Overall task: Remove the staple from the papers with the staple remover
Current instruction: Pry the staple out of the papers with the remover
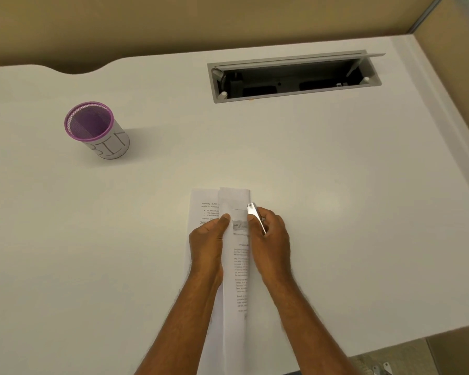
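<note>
I see purple mesh cup [92,125] far left on white surface [336,198]; left hand [209,239] pins folded papers [234,266], right hand [271,239] grips shiny metal staple remover [255,212].

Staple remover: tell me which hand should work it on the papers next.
Right. The right hand already grips the staple remover at the papers' top edge; the left hand holds the papers.
</note>
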`<state>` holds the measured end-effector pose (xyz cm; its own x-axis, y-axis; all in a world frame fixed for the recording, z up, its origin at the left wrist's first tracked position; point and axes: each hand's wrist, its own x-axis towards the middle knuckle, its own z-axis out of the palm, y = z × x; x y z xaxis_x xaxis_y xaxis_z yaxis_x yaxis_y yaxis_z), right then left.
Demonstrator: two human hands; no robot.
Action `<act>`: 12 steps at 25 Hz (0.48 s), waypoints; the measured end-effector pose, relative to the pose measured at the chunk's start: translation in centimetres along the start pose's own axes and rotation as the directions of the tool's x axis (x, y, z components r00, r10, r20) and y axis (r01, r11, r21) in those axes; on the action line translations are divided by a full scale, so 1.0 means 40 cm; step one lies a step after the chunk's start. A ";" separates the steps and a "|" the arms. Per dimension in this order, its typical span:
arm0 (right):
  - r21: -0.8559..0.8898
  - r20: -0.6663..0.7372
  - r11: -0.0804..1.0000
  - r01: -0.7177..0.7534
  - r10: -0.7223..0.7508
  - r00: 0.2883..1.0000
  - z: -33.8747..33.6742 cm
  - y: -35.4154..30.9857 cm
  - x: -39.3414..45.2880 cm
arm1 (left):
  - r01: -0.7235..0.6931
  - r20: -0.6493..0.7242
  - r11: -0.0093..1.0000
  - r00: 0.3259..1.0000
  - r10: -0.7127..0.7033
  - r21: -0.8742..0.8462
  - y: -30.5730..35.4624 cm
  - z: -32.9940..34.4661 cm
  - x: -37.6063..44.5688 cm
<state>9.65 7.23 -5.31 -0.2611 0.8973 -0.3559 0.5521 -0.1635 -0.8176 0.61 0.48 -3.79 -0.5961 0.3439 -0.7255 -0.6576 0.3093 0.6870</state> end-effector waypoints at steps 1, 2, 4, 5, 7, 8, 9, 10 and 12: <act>0.127 0.020 0.991 -0.050 0.048 0.999 -0.025 0.002 0.014 | 0.016 0.005 1.000 1.000 -0.016 -0.020 -0.001 -0.005 0.004; 0.230 0.026 0.969 -0.092 0.088 0.996 -0.054 0.005 0.031 | 0.035 0.015 0.999 0.999 -0.034 -0.042 0.000 -0.008 0.008; 0.244 -0.021 0.966 -0.089 0.097 0.995 -0.114 0.012 0.063 | 0.069 0.059 0.995 0.996 -0.065 -0.071 0.007 -0.016 0.010; 0.173 -0.061 0.983 -0.064 0.076 0.995 -0.139 0.017 0.076 | 0.079 0.080 0.994 0.994 -0.073 -0.074 0.012 -0.021 0.007; -0.017 -0.113 1.000 0.001 -0.002 0.994 -0.176 0.028 0.096 | 0.078 0.124 0.994 0.990 -0.068 -0.073 0.028 -0.032 -0.002; -0.105 -0.122 0.994 0.033 -0.046 0.991 -0.188 0.037 0.104 | 0.071 0.142 0.996 0.988 -0.062 -0.062 0.036 -0.039 -0.007; -0.186 -0.130 0.980 0.067 -0.092 0.987 -0.197 0.047 0.111 | 0.066 0.155 0.997 0.986 -0.057 -0.049 0.044 -0.046 -0.013; -0.261 -0.139 0.959 0.110 -0.150 0.979 -0.206 0.055 0.121 | 0.060 0.167 0.997 0.985 -0.052 -0.043 0.055 -0.052 -0.018; -0.372 -0.143 0.906 0.201 -0.270 0.952 -0.214 0.069 0.135 | 0.044 0.191 0.998 0.981 -0.035 -0.043 0.087 -0.068 -0.029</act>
<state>16.54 15.12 -5.61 -0.2843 0.9573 -0.0530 0.7425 0.1849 -0.6438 -2.23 -1.26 -0.68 -0.4736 0.4957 -0.7280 -0.7028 0.2854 0.6516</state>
